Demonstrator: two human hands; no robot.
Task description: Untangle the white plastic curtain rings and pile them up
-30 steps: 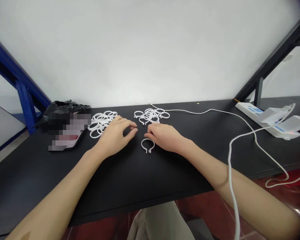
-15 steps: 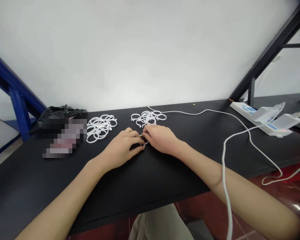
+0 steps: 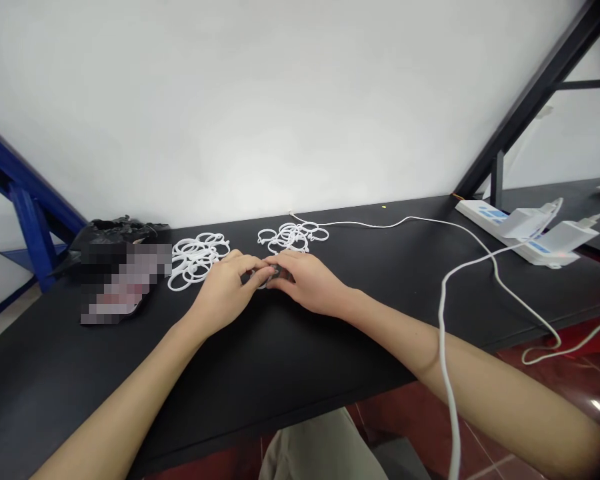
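Note:
Over the black table, my left hand (image 3: 230, 280) and my right hand (image 3: 305, 280) meet, fingertips nearly touching. Both are closed in a pinch on one white plastic curtain ring (image 3: 263, 286), mostly covered by my fingers. Just behind my right hand lies a loose pile of white curtain rings (image 3: 293, 235), each with a small eyelet. Another pile of the same rings (image 3: 193, 260) sits left of my left hand.
A crumpled black plastic bag (image 3: 123, 230) and a blurred-out flat object (image 3: 125, 287) lie at the left. A white power strip (image 3: 485, 212) with plugged-in adapters stands at the right. Its white cable (image 3: 445, 313) loops across my right forearm. A white wall (image 3: 300, 113) rises behind the table.
Both hands have moved a little left with the ring, and their fingertips have come closer together. The ring is now more covered. The view has shifted slightly.

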